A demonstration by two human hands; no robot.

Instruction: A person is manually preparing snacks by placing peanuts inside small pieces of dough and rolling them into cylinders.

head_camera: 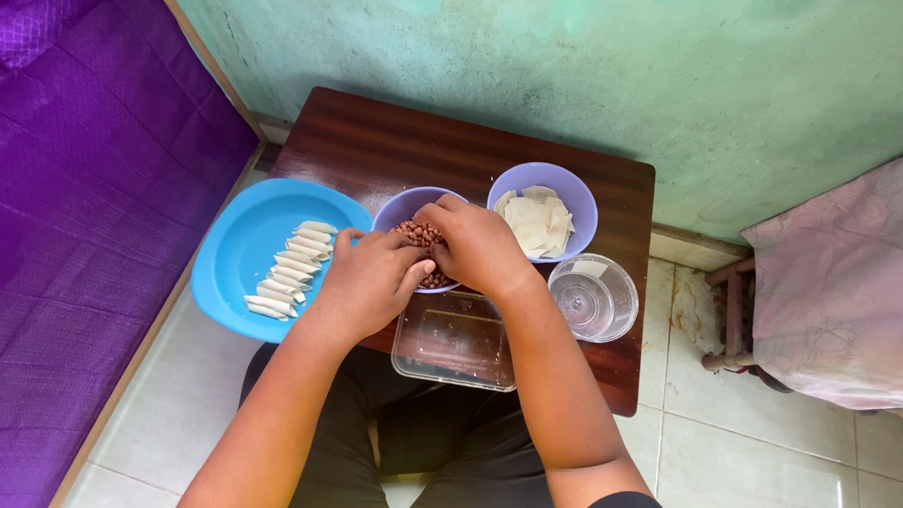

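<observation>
A purple quilted cloth (59,198) filled the left side of the view, and a worn green plastered wall (585,69) ran across the top. Pale floor tiles (768,443) lay below, with a pinkish fabric-covered piece of furniture (853,280) at the right edge. Against the wall stood a small dark brown wooden table (387,136), and the person sat at its near side, black-clad legs (449,454) tucked beneath it.

On the table's left edge, overhanging it, rested a round blue plastic plate (236,251) carrying a row of pale rolled pastry pieces (292,272) laid side by side. To the right of centre sat a lilac plastic bowl (569,185) holding flat, off-white pastry squares (536,223). Near the person lay a clear rectangular plastic container (455,344), and just to its right a clear round plastic cup (595,299).

Between the plate and the bowl of squares stood a second lilac plastic bowl (402,208) holding reddish-brown peanuts (421,237) — both hands met over it. The left hand (368,287) rested at the bowl's near-left rim, fingers curled inward with the thumb against the peanuts. The right hand (479,245) lay over the bowl from the right, its fingers bent down into the peanuts — whether either hand actually pinched any could not be told, since the fingertips were hidden.
</observation>
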